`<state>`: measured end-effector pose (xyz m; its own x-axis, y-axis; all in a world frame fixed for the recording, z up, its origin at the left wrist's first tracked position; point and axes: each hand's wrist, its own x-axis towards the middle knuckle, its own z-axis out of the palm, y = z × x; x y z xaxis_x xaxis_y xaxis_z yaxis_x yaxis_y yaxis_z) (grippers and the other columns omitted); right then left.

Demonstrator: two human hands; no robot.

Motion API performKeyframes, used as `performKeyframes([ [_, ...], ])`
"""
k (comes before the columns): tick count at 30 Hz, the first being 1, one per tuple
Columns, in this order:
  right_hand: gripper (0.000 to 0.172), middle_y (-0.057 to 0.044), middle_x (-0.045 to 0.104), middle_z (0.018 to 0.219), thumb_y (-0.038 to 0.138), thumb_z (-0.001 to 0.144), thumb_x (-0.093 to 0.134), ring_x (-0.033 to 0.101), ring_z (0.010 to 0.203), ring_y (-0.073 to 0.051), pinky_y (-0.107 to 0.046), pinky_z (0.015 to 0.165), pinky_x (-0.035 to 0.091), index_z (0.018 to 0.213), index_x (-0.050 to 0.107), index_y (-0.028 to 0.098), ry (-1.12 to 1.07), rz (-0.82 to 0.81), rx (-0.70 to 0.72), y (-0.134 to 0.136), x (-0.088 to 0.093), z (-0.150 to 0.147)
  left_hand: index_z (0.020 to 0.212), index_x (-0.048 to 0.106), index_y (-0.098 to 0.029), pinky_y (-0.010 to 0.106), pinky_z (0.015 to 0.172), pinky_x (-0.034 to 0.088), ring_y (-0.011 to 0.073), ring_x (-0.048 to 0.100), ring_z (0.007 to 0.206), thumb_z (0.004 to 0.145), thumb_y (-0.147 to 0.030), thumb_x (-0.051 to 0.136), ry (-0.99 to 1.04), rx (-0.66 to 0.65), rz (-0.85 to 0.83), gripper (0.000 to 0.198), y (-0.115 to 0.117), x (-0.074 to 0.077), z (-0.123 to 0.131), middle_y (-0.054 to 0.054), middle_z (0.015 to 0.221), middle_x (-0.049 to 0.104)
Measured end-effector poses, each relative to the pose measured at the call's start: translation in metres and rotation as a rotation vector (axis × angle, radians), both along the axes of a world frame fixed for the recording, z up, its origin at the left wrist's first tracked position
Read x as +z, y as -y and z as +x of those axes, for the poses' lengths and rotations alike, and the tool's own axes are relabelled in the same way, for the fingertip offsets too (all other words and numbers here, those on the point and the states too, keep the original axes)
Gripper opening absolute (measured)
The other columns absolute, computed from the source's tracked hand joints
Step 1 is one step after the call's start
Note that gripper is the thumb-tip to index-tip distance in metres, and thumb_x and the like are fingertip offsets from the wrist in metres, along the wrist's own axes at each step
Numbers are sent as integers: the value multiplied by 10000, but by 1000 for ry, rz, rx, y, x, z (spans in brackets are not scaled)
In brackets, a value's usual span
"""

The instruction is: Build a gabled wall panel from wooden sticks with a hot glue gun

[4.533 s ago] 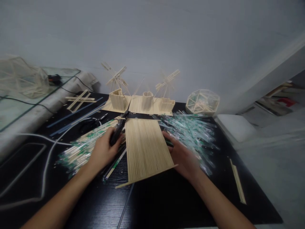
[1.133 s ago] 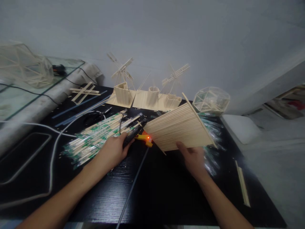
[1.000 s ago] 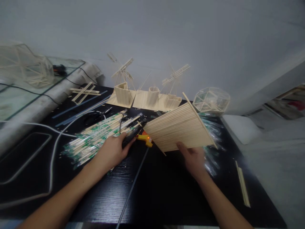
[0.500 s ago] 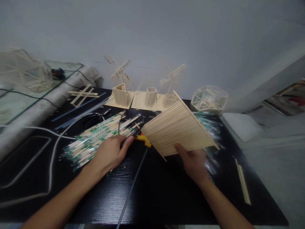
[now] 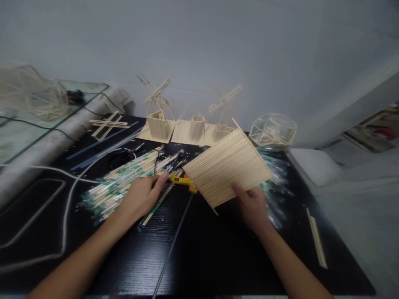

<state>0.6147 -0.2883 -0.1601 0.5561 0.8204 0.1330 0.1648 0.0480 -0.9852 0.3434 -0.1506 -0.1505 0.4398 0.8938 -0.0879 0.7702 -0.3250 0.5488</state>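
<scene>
holding stick panel (image 5: pixel 226 164) above open tabletop (image 5: pixel 202 253), right hand (image 5: pixel 254 205) fingers pinch its near edge; left hand (image 5: pixel 140 198) fingers lie open.

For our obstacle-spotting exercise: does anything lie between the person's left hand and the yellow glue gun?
Nothing visible does. The left hand nearly reaches the glue gun; the stick panel in the right hand covers only its far end.

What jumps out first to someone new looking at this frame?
The stick panel, held tilted over the middle of the black table by the right hand at its lower edge. Next, the yellow glue gun lying just off the fingertips of the left hand, beside a heap of green-wrapped sticks. At the back by the wall stand stick windmill models.
</scene>
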Motion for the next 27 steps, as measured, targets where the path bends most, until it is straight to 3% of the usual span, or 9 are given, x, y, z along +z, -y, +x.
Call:
performKeyframes([
  [5,381,-81,829,983,535,747,884,760,964,-303,-447,920,588,908,810,198,-322,-1,71,-3,-11,3,713,603,-223,349,681,380,247,603,682,1006,-692,275,106,-24,49,642,0,3,-1,51,674,650],
  [10,375,-104,818,1067,460,727,906,738,1106,-328,-499,1053,539,954,790,184,-699,-106,224,-5,-8,2,746,561,-218,353,696,393,240,599,718,1008,-650,325,195,-51,128,558,1,1,-2,34,714,624],
  [15,454,-111,818,1074,435,708,917,735,1130,-325,-490,1101,508,1041,777,161,-922,-240,417,-5,-7,2,1058,645,-194,384,843,463,269,643,937,1020,-636,356,254,-94,192,529,1,-8,-5,73,988,698],
  [21,449,-115,820,1013,433,698,930,754,1080,-303,-443,1075,520,1003,777,142,-993,-316,587,0,-17,-5,1172,616,-182,432,913,481,310,639,1076,1022,-669,345,198,-25,318,577,5,-14,-4,123,1154,674],
  [27,397,-85,817,906,405,713,940,770,796,-185,-297,853,587,949,789,124,-1002,-317,727,5,-28,-8,1194,616,-180,444,912,493,319,641,1089,1027,-677,334,200,-24,334,595,7,-14,-4,119,1161,671],
])
